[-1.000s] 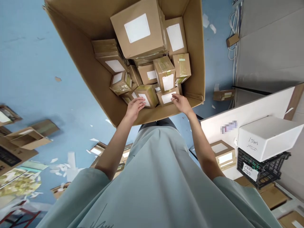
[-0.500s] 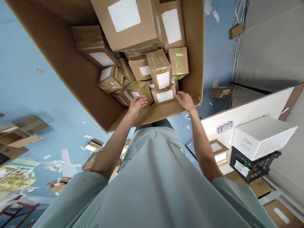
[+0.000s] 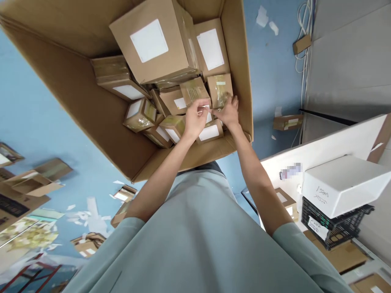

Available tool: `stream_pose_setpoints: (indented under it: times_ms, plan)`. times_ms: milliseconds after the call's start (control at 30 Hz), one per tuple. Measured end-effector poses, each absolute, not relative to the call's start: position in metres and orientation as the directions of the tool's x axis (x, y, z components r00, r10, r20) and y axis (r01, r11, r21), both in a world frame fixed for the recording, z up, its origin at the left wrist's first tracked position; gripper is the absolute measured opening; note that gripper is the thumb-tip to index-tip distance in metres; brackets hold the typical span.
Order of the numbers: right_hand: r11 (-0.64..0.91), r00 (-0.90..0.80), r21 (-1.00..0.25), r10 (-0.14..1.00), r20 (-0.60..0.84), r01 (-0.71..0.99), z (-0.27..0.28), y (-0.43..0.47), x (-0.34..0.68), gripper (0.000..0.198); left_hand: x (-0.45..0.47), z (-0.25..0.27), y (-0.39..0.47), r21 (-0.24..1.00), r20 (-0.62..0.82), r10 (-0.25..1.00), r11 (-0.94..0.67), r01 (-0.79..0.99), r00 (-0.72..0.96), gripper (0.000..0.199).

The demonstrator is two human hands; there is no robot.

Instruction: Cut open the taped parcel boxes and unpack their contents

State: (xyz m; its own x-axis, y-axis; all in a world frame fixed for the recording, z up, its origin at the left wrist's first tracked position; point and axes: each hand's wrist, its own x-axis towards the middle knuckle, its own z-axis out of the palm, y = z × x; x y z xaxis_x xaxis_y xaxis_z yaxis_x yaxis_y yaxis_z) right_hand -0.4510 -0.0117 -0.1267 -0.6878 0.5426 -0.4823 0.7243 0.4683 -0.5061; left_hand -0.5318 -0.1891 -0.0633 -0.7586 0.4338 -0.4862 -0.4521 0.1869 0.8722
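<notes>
- Head view: a big open carton (image 3: 236, 65) fills the upper middle of the frame, packed with smaller taped boxes.
- Left hand (image 3: 194, 122), at the upper centre, lies over the labelled end of the narrow parcel (image 3: 192, 88). Thumb and fingertips are drawn close together; I cannot tell whether they pinch anything.
- Right hand (image 3: 228, 114), just to its right, has thumb and fingers spread apart, the fingers over the lower edge of the squarish parcel (image 3: 218, 87); whether they touch it is unclear.
- The narrow parcel sits between the largest box (image 3: 152, 65), to its upper left, and the squarish parcel, to its right.
- Both parcels look like stiff cardboard, probably light enough for one hand; contents are hidden, so weight and fragility stay guesses.
- Shiny tape may feel slick; bare cardboard should grip better.
- Best hold, I judge: opposite side walls near the upper edges, with fingers clear of the label.
</notes>
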Motion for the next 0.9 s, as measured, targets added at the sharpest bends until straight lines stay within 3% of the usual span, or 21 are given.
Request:
stream_pose_setpoints:
  times_ms: [233,333,433,567,700,767,900]
  plan:
    - [0.346,-0.512,-0.397,0.715,-0.475,0.85,-0.143,-0.035,-0.466,0.096,-0.541,-0.067,-0.193,0.883,-0.469,0.405,0.224,-0.412,-0.785,0.02]
    - [0.343,-0.54,-0.448,0.709,-0.453,0.826,-0.126,-0.046,-0.455,0.096,-0.536,-0.061,-0.206,0.868,-0.495,0.404,0.258,-0.424,-0.769,0.021]
    - [0.349,-0.578,-0.508,0.705,-0.411,0.787,-0.09,-0.061,-0.437,0.095,-0.527,-0.054,-0.218,0.846,-0.533,0.395,0.272,-0.459,-0.748,0.023]
    - [0.363,-0.57,-0.501,0.74,-0.357,0.786,-0.01,-0.085,-0.394,0.102,-0.511,-0.045,-0.233,0.801,-0.598,0.379,0.298,-0.518,-0.706,0.025]
    - [0.365,-0.559,-0.586,0.808,-0.187,0.724,0.071,-0.113,-0.322,0.104,-0.49,-0.029,-0.242,0.78,-0.625,0.398,0.357,-0.514,-0.672,0.028]
    - [0.255,-0.482,-0.705,0.865,-0.14,0.662,0.099,-0.131,-0.281,0.103,-0.479,-0.016,-0.243,0.793,-0.609,0.45,0.356,-0.494,-0.653,0.036]
    - [0.076,-0.335,-0.844,0.934,-0.127,0.531,0.132,-0.172,-0.201,0.104,-0.453,0.018,-0.243,0.859,-0.491,0.691,0.284,-0.426,-0.53,0.06]
